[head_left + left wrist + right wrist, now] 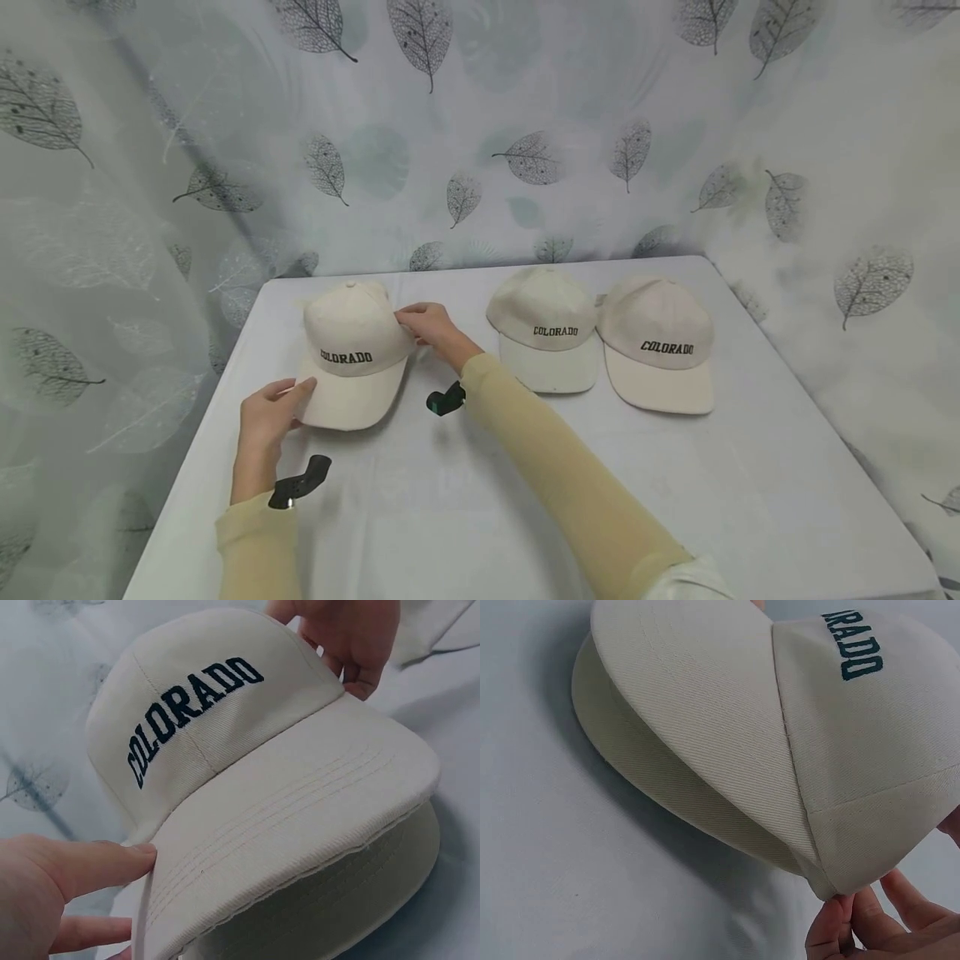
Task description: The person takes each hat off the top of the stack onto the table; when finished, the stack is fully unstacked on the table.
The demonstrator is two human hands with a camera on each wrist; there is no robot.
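Note:
A cream baseball cap (360, 329) with dark COLORADO lettering sits at the left of the table, brim toward me. Under it lies a second cap (660, 799), whose brim shows below the upper one in both wrist views. My left hand (268, 417) pinches the left edge of the upper brim, thumb on top and fingers beneath. On the opposite side, my right hand (435, 327) pinches the cap's lower rim near the brim's end. Whether either hand also holds the lower cap is hard to see.
Two more COLORADO caps, a greenish cream one (547, 329) and a pinkish cream one (660, 346), lie side by side right of my right hand. A white cloth covers the table (675, 508). Leaf-printed curtains (480, 150) hang behind and at both sides.

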